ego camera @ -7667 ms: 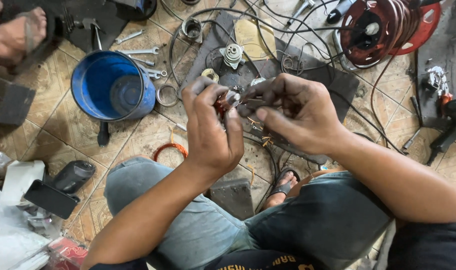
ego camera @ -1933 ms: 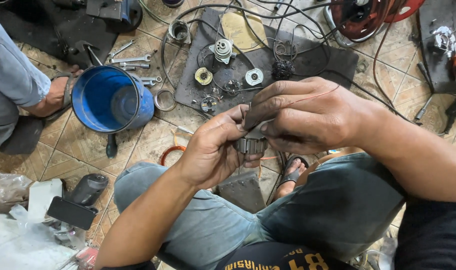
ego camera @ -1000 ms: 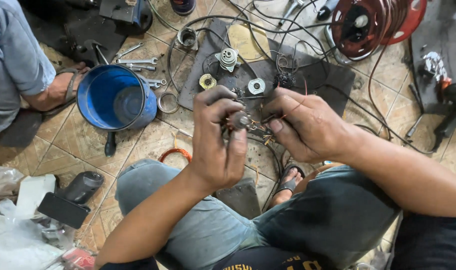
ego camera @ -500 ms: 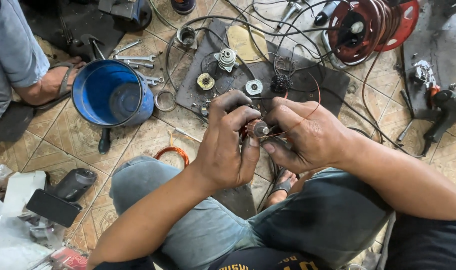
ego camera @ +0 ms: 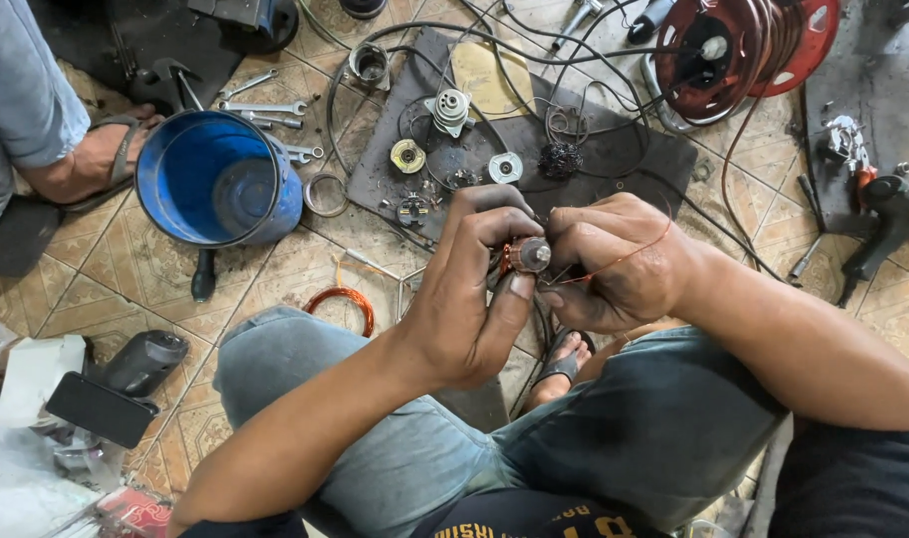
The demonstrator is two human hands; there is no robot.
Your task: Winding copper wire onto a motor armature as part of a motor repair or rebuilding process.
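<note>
My left hand (ego camera: 469,299) grips a small motor armature (ego camera: 526,256) with copper windings and a metal shaft end, held above my knees. My right hand (ego camera: 614,264) closes on the same armature from the right, and a thin copper wire (ego camera: 639,249) runs across its knuckles. Both hands hide most of the armature. Beyond them, a dark mat (ego camera: 624,159) on the tiled floor carries loose motor parts: a brass-coloured ring (ego camera: 407,155), a white disc (ego camera: 505,167) and a grey finned piece (ego camera: 449,108).
A blue bucket (ego camera: 215,179) stands at the left with wrenches (ego camera: 265,105) beside it. A red cable reel (ego camera: 743,45) sits at the top right, a power tool (ego camera: 888,214) at the far right. Another person's sandalled foot (ego camera: 96,159) rests at the left. A copper wire coil (ego camera: 347,304) lies by my knee.
My hands have stayed together on the armature, turning it so its shaft end faces up. The other person at the left has shifted slightly.
</note>
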